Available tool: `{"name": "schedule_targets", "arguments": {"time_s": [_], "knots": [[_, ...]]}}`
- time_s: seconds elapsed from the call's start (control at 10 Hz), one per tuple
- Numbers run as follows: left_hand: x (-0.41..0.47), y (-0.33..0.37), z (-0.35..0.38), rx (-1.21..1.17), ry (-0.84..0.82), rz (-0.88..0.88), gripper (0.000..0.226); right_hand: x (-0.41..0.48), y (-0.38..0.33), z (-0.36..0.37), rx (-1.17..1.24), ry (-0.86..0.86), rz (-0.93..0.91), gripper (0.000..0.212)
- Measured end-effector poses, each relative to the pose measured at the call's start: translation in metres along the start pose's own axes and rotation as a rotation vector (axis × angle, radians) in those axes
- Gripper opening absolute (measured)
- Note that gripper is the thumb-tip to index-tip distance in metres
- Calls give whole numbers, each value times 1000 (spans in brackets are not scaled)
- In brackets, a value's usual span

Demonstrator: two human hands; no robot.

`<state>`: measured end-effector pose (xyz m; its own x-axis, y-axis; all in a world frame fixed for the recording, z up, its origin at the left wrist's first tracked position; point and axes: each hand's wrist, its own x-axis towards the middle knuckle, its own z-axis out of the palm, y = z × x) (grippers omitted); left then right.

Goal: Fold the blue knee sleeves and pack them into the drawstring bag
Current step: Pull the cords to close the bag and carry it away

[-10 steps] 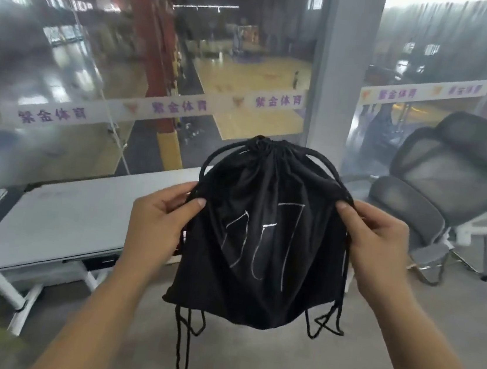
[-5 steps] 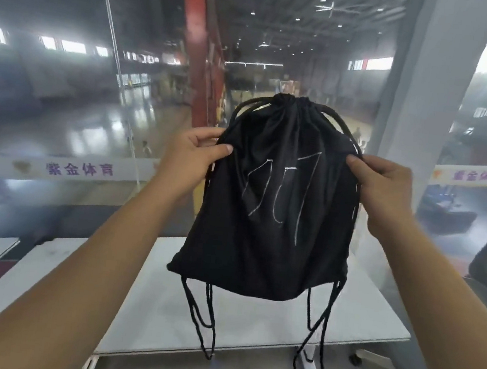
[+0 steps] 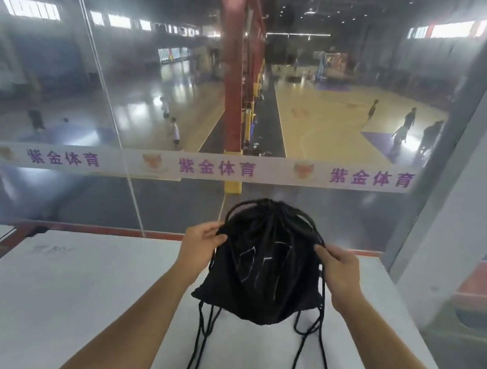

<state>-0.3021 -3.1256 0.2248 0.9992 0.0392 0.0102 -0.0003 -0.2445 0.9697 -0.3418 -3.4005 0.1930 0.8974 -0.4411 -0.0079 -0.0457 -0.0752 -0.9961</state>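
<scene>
1 drawstring bag point(image 3: 261, 278) over table point(image 3: 68, 301); left hand point(image 3: 200, 248) & right hand point(image 3: 338, 272) pinching it.

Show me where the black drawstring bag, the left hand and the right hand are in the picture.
black drawstring bag point(image 3: 260, 290): head view, middle of the front cloth.
left hand point(image 3: 201, 243): head view, back of the hand.
right hand point(image 3: 338, 272): head view, back of the hand.

Black drawstring bag point(image 3: 261, 281), cinched, upright
</scene>
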Motion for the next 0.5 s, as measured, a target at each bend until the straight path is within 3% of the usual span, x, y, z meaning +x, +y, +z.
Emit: {"name": "schedule_targets", "arguments": {"time_s": [0.2,0.3,0.4,0.5], "knots": [[2,-86,31,196,-22,-46,33,14,93,3,-176,-135,153,44],[9,-94,32,219,-30,-58,26,21,94,7,-260,-138,180,51],[14,-94,31,265,-74,-54,18,26,94,6,-344,-179,194,45],[12,-90,26,284,-114,-52,20,18,78,3,-342,-227,188,9]]}}
